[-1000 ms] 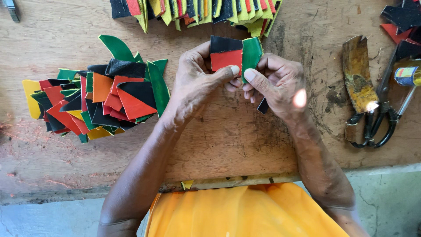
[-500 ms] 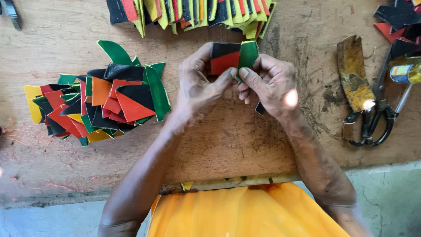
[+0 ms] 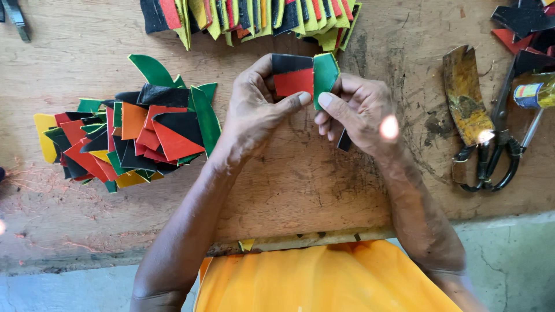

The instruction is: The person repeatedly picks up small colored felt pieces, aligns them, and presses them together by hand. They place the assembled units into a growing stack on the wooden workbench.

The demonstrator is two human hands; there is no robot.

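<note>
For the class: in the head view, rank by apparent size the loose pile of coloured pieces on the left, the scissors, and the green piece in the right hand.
1. Loose pile of coloured pieces, largest.
2. Scissors.
3. Green piece pinched by the right hand, smallest, though partly hidden.

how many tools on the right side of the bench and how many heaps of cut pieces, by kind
scissors: 1
flat rusty blade: 1
small bottle: 1
heaps of coloured pieces: 3 (left pile, top row, top right corner)
total: 6
The left hand and right hand hold one more joined piece.
</note>
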